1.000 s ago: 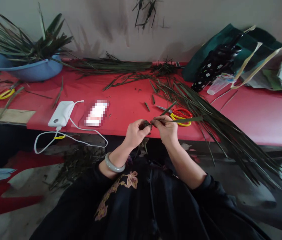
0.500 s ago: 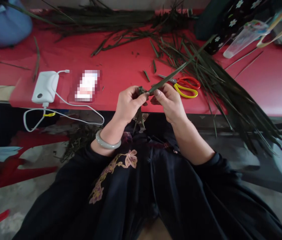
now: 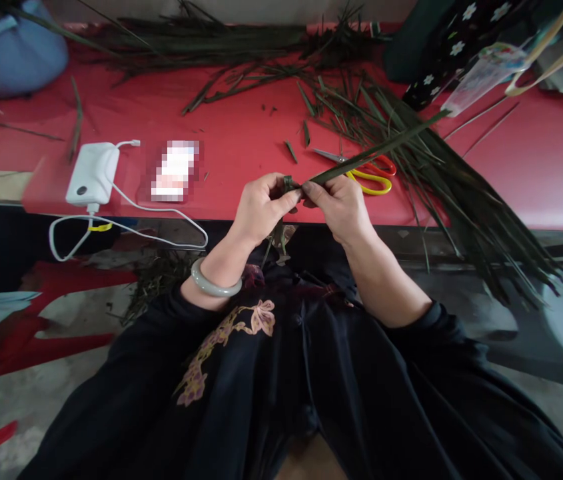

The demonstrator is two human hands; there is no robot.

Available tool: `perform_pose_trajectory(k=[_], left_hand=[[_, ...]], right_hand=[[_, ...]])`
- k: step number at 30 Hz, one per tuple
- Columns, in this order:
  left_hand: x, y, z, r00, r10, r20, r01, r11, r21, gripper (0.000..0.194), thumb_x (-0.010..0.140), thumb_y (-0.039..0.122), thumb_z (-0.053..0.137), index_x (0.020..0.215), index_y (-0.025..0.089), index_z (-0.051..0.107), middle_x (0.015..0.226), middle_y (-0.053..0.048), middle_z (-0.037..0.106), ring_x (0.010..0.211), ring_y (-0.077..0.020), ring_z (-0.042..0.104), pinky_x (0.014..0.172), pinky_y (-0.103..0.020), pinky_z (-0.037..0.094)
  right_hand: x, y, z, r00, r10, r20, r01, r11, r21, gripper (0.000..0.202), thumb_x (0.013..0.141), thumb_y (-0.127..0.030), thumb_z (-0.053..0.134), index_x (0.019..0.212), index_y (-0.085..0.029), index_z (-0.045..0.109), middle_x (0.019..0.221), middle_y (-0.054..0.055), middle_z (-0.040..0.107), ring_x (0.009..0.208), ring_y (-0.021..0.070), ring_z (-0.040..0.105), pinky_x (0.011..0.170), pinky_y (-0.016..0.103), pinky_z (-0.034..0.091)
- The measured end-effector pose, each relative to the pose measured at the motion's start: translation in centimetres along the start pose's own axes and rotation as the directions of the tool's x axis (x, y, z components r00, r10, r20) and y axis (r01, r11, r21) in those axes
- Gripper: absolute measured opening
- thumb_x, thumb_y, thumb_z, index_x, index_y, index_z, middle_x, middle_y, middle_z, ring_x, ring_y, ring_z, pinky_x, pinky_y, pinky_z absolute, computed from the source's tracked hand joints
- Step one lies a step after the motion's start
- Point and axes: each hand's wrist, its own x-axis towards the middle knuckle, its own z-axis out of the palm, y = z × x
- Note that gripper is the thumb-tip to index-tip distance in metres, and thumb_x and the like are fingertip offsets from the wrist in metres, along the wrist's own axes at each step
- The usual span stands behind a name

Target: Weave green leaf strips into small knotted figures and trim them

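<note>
At the front edge of the red table, my left hand (image 3: 264, 205) pinches a small folded piece of dark green leaf (image 3: 288, 183), whose loose ends hang below the fingers. My right hand (image 3: 340, 205) grips a long green leaf strip (image 3: 386, 147) between thumb and fingers, close to the left thumb. The strip slants up and right over the scissors (image 3: 374, 181), which have red and yellow handles and lie just beyond my right hand. Whether strip and folded piece are joined is hidden by my fingers.
A pile of long leaves (image 3: 451, 180) hangs over the table edge at right. To the left lie a white power bank (image 3: 92, 173) with its cable and a blurred phone (image 3: 176, 171). A blue bucket (image 3: 16, 53), more leaves (image 3: 201, 43) and a plastic cup (image 3: 481, 80) stand or lie farther back.
The long strip has swung lower and to the right, now passing across the scissors' handles. My hands stay close together, and both keep their hold.
</note>
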Motion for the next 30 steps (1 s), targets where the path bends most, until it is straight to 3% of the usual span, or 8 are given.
perform_pose_trajectory(k=[11,15,20,25,30], left_hand=[[0.1,-0.7,-0.1,1.0,0.013,0.001,-0.013,1.0,-0.001,0.017,0.074,0.027,0.069,0.07,0.014,0.06,0.063,0.002,0.063,0.055,-0.0076,0.06,0.055,-0.019,0.047],[0.1,-1.0,-0.3,1.0,0.03,-0.001,-0.03,0.999,-0.013,0.02,0.073,0.031,0.07,0.07,0.014,0.06,0.062,0.001,0.063,0.055,-0.0086,0.06,0.054,-0.02,0.047],[0.2,-1.7,-0.6,0.999,-0.002,-0.038,0.0,0.999,-0.049,0.023,0.072,0.035,0.071,0.069,0.014,0.062,0.061,0.0,0.064,0.054,-0.0087,0.059,0.054,-0.02,0.046],[0.2,-2.3,-0.7,0.999,-0.027,-0.036,0.021,0.988,-0.155,0.024,0.07,0.036,0.073,0.071,0.015,0.062,0.061,0.0,0.063,0.056,-0.009,0.059,0.057,-0.021,0.047],[0.4,-2.8,-0.6,0.992,-0.069,-0.109,0.048,0.981,-0.188,0.023,0.068,0.033,0.074,0.074,0.014,0.063,0.063,0.001,0.062,0.058,-0.0093,0.058,0.059,-0.022,0.048]], right_hand=[[0.3,1.9,0.6,0.998,-0.064,-0.021,0.063,0.995,-0.076,0.029,0.079,-0.045,0.06,0.073,-0.016,0.059,0.062,-0.005,0.055,0.057,0.0061,0.055,0.056,0.02,0.046],[0.3,1.9,1.0,1.0,-0.02,-0.007,0.019,0.999,-0.049,0.031,0.082,-0.045,0.056,0.072,-0.017,0.056,0.059,-0.005,0.052,0.053,0.0055,0.051,0.052,0.019,0.042],[0.2,2.0,1.5,0.996,-0.025,-0.086,0.01,0.985,-0.173,0.026,0.08,-0.039,0.059,0.068,-0.016,0.057,0.055,-0.004,0.052,0.053,0.0074,0.05,0.051,0.021,0.04],[0.6,2.9,1.9,0.995,0.101,-0.007,-0.1,0.992,0.075,0.026,0.078,-0.041,0.058,0.07,-0.016,0.056,0.057,-0.004,0.053,0.051,0.0076,0.05,0.051,0.022,0.042],[1.2,3.1,2.2,0.992,0.117,-0.043,-0.115,0.992,0.052,0.028,0.074,-0.043,0.06,0.07,-0.016,0.058,0.056,-0.003,0.054,0.052,0.008,0.051,0.052,0.022,0.041]])
